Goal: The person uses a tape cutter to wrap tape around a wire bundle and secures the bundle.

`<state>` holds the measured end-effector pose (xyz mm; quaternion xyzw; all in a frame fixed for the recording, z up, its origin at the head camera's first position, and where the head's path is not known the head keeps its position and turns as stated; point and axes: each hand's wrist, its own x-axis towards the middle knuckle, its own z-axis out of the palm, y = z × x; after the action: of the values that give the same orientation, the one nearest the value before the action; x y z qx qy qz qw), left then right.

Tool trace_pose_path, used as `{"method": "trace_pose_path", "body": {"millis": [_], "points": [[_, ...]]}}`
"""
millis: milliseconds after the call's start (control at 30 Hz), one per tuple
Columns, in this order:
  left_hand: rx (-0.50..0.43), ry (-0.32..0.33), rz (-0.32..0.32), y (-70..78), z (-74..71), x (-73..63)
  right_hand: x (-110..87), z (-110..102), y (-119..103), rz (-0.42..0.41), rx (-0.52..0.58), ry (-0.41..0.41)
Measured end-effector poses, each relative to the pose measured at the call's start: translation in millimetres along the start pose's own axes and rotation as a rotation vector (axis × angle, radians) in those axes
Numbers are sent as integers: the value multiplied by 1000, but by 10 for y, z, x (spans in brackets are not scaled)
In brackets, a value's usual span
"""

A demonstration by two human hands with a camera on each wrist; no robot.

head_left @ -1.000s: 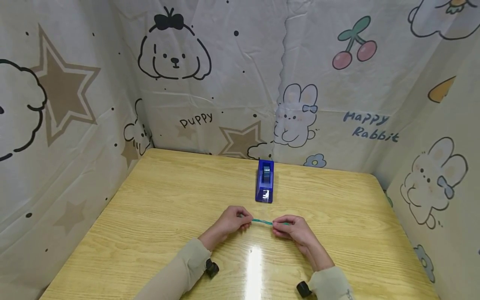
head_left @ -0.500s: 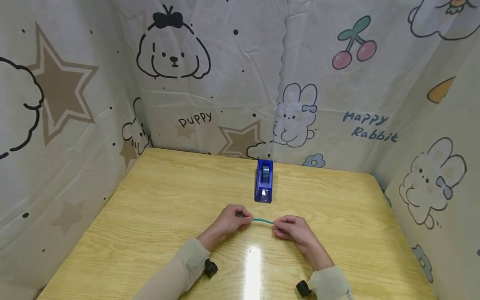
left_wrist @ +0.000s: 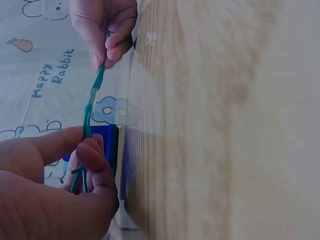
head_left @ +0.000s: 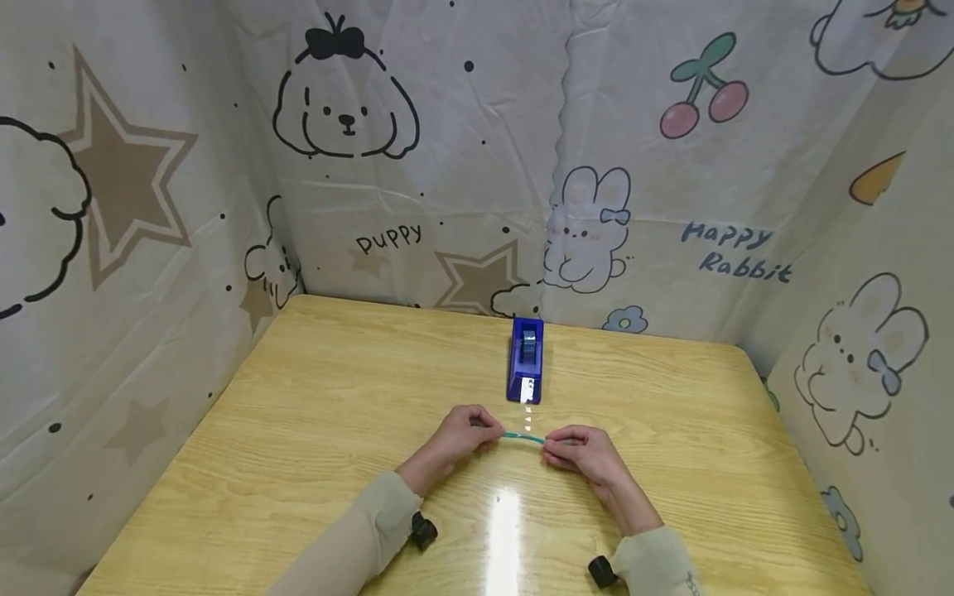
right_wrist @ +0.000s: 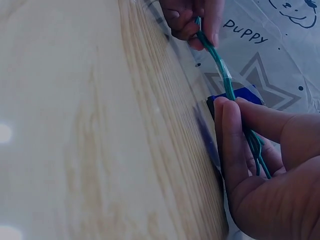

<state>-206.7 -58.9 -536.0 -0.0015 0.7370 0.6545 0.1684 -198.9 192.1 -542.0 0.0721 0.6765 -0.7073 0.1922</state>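
Note:
A thin bundle of green wire stretches between both hands, over the wooden table. My left hand pinches one end between thumb and fingers; bent wire ends show below the pinch in the left wrist view. At the other end, my right hand has the bundle pinched, with thin strands running down inside the palm. Shiny clear tape lies on the wire midway between the hands. Beyond stands a blue tape dispenser; bright glints of clear tape run from its front toward the wire.
The wooden table reaches back to a patterned cloth curtain that encloses it on the left, back and right. A black wrist camera sits at the left cuff, and another black wrist camera at the right cuff.
Both hands keep their pinch with only slight movement. White glints now show between the dispenser's front and the wire. The whole head view shifts a little.

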Motion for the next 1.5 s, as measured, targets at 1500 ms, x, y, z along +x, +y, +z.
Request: {"method": "trace_pose_path", "body": {"millis": [1500], "points": [[58, 18, 6, -7, 27, 84, 1, 10, -43, 19, 26, 19]]}}
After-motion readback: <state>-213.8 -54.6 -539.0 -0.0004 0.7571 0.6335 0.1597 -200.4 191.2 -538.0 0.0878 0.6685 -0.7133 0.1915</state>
